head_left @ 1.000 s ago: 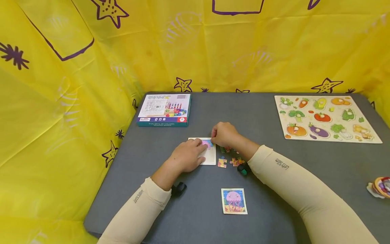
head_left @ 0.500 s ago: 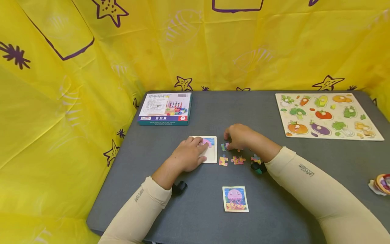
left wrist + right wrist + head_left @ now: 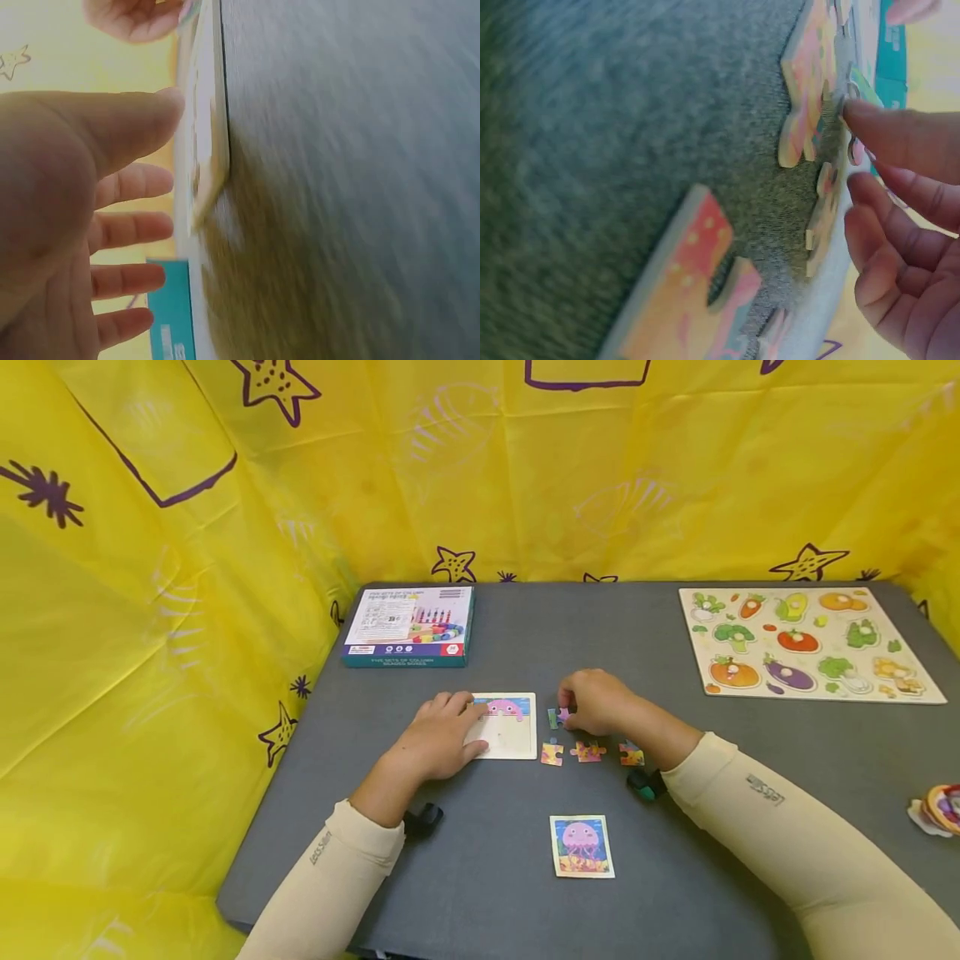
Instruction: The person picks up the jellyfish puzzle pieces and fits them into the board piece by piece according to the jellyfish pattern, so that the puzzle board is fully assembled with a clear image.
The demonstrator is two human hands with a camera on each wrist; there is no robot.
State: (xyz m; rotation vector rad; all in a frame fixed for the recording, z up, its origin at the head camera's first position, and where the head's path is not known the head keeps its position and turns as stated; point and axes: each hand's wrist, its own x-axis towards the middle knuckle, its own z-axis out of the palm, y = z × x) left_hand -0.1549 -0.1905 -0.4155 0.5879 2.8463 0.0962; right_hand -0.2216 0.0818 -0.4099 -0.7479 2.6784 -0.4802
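Observation:
My left hand [image 3: 435,739] lies over the left side of a small puzzle tray [image 3: 517,748], its fingers extended in the left wrist view. The tray's top row holds fitted pieces showing a pink jellyfish head [image 3: 504,707] and blue water; below them the pale base is bare. To the right of the tray, my right hand [image 3: 597,702] pinches a green-and-pink jigsaw piece [image 3: 865,88] between thumb and forefinger, close over the table. Nearer the body lie loose jigsaw pieces, among them a yellow-pink one [image 3: 551,755], an orange-pink one [image 3: 587,752] and a multicoloured one [image 3: 632,755].
A jellyfish picture card [image 3: 582,860] lies in front of the pieces. The bead-set box [image 3: 408,628] stands at the back left, a vegetable peg board [image 3: 813,647] at the back right. A colourful round object [image 3: 941,808] sits at the right edge. Yellow cloth [image 3: 525,485] surrounds the table.
My right hand has moved right from the tray's upper corner to the loose pieces and taken hold of one. My left hand has shifted left, uncovering more of the tray.

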